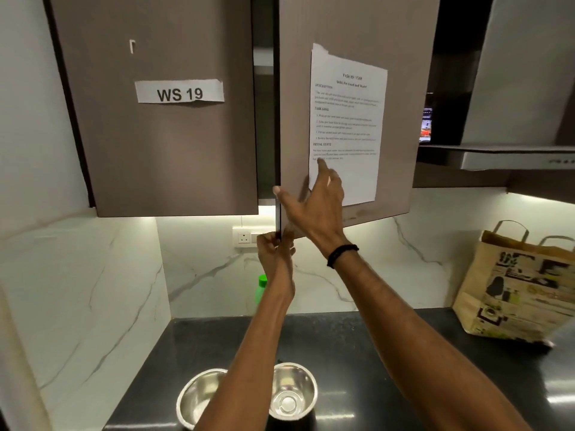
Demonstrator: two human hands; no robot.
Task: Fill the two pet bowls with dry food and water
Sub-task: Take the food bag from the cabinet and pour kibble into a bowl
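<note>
Two empty steel bowls stand side by side on the dark counter near me: the left bowl [194,396] is partly hidden by my left forearm, the right bowl [292,390] is in plain sight. Behind my left arm a green-capped bottle [260,290] stands against the backsplash. My left hand [275,248] pinches the bottom corner of the right cabinet door [351,32], which stands ajar. My right hand [317,197] lies flat against the door's front edge, fingers spread, thumb at the edge.
A brown printed paper bag [513,293] stands on the counter at the right. A task sheet [347,119] is taped on the ajar door; the left door [155,150] bears a "WS 19" label. A range hood [513,157] hangs at the right. A wall socket [244,237] sits under the cabinets.
</note>
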